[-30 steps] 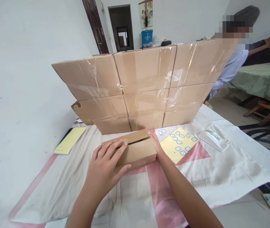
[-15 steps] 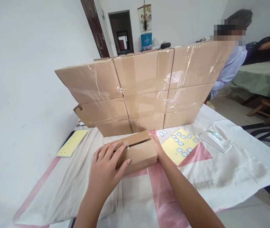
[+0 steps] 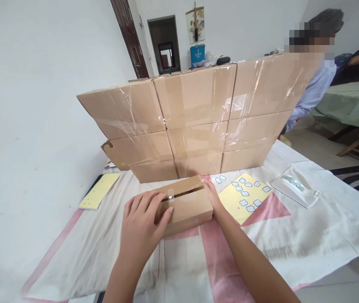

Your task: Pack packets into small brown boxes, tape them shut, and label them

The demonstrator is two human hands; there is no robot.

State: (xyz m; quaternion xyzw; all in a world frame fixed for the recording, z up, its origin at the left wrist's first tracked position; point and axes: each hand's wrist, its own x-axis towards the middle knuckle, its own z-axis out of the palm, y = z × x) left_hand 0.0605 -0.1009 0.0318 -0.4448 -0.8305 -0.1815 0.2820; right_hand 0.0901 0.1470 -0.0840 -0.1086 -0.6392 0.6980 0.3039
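Observation:
A small cardboard box (image 3: pixel 188 207) lies on the cloth in front of me, its top flaps parted by a narrow dark slot. A short piece of clear tape (image 3: pixel 171 195) crosses the slot near its left part. My left hand (image 3: pixel 143 216) grips the box's left end, fingers over the top and thumb on the near flap. At the right end, my right hand (image 3: pixel 211 194) holds the box by its side; some of its fingers are hidden behind it. Just right of that hand lies a yellow sheet (image 3: pixel 245 195) bearing several white, blue-edged stickers.
A tall wall of taped cardboard boxes (image 3: pixel 198 99) stands behind the small box. On the right rests a white tool that looks like a tape dispenser (image 3: pixel 295 189). Another yellow sheet (image 3: pixel 100 191) lies at the left. A person in a light shirt (image 3: pixel 313 94) is beyond the cardboard.
My left fingertips have drawn back a little to the left, leaving the clear tape more exposed. The whole view has shifted slightly; the box stays between both hands.

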